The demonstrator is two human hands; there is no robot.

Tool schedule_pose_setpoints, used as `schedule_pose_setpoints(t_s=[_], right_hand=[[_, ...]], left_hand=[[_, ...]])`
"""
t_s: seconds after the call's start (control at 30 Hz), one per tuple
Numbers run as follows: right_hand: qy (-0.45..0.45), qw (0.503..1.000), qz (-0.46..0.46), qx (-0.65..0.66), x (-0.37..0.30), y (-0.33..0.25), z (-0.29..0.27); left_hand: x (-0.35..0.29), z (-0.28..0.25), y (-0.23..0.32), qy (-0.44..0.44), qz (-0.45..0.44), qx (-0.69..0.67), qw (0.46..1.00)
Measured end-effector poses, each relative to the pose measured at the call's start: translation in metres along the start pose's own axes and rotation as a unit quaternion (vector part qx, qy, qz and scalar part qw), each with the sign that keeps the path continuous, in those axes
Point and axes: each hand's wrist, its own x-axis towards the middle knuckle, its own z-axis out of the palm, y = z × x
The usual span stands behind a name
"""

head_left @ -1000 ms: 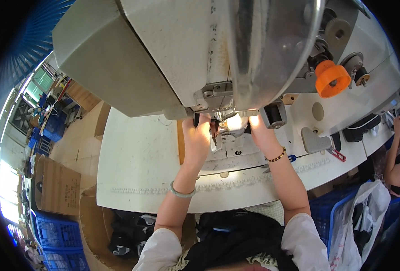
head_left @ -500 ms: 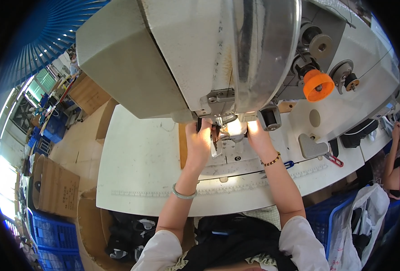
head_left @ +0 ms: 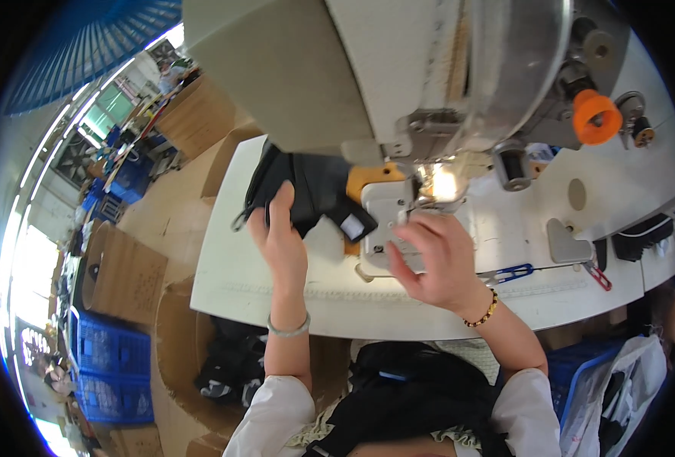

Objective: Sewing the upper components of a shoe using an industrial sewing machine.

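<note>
My left hand (head_left: 278,232) grips the near edge of a black fabric piece (head_left: 313,185), which looks like a small pouch with a zip along its left side and a ring at one corner. A tab with a small white label (head_left: 353,225) sticks out on its right. The piece is left of the sewing machine (head_left: 406,76), apart from the needle area. In front of the lit needle area, my right hand (head_left: 436,259) hovers with fingers loosely bent and apart, holding nothing.
Blue thread snips (head_left: 513,273) and a red-handled tool (head_left: 598,276) lie on the white table (head_left: 238,266) to the right. An orange tension knob (head_left: 596,116) sits on the machine. Below left stands a cardboard box (head_left: 176,343) with black pieces, near blue crates (head_left: 113,369).
Both hands have left the needle area. My left hand has drawn the black piece out to the left, and my right hand has come back toward me, opening. The view has shifted.
</note>
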Motion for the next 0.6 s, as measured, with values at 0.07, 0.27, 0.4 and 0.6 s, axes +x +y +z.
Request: schedule_pose_setpoints(t_s=[0.07,0.27,0.4,0.6], right_hand=[[-0.016,0.999,-0.046,-0.007,0.013,-0.015,0.018],[-0.060,0.991,-0.031,0.120,0.003,-0.045,0.034],[-0.134,0.941,0.213,0.227,-0.030,-0.035,0.012],[-0.127,0.838,0.392,0.358,-0.075,-0.020,-0.010]], left_hand=[[-0.017,-0.039,0.019,0.017,0.261,0.254,0.931],[-0.016,-0.107,0.091,-0.272,0.010,-0.068,0.960],[-0.001,-0.113,0.103,-0.256,0.174,0.142,0.940],[0.019,-0.025,0.066,-0.619,-0.091,-0.239,0.742]])
